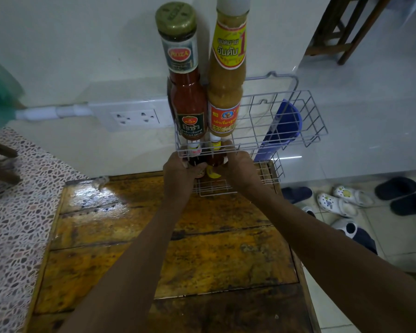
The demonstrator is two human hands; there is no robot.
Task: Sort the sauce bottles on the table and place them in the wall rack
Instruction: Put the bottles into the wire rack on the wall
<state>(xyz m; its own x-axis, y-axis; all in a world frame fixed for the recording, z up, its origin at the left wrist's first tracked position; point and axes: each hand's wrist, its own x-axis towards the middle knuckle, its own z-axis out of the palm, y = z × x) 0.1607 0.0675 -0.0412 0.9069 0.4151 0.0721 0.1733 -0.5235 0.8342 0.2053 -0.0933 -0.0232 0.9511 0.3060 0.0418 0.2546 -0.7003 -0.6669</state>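
Note:
A white wire wall rack (pixel 305 116) hangs on the wall with an upper and a lower shelf. On the upper shelf, at its left end, a red ketchup bottle (pixel 186 92) with a green cap stands beside a taller yellow-brown sauce bottle (pixel 226 75). In the lower shelf (pixel 271 179), right under them, stand two smaller bottles: a dark one (pixel 194 152) and a reddish one (pixel 216 153), both partly hidden. My left hand (pixel 180 174) is wrapped around the dark one. My right hand (pixel 240 167) grips the reddish one.
The worn wooden table (pixel 202 248) lies below the rack against the wall. A double wall socket (pixel 135 120) sits left of the rack. A blue plastic bin (pixel 281 128) shows behind the rack's right end. Several shoes (pixel 341 200) lie on the tiled floor at right.

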